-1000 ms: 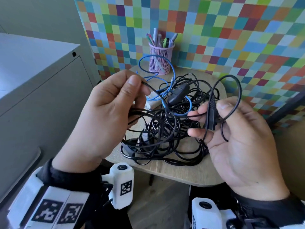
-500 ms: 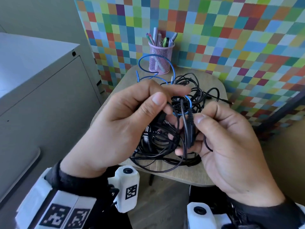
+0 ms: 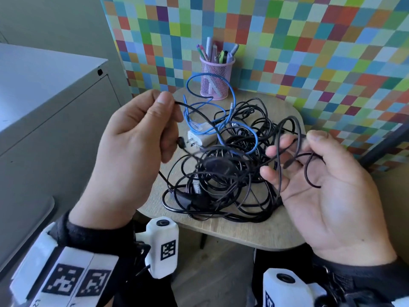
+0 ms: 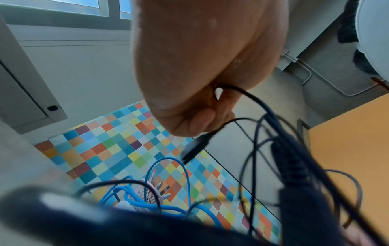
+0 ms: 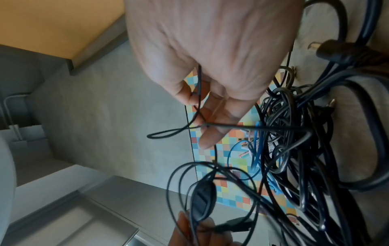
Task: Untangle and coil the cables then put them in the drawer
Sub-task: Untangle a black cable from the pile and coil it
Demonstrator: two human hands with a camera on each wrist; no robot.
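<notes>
Left hand pinches a thin black cable; right hand grips its loops. Pulling apart may tighten the tangle.

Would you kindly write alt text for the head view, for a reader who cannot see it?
Two hands hold thin black cable above a tangled cable pile on a small wooden table: the left hand pinches one strand, the right hand has loops draped over its fingers. A pink pen cup stands behind.

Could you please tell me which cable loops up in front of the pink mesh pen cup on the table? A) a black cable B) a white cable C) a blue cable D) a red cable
C: the blue cable arcs up in front of the pink mesh pen cup, while the black tangle lies nearer.
</notes>
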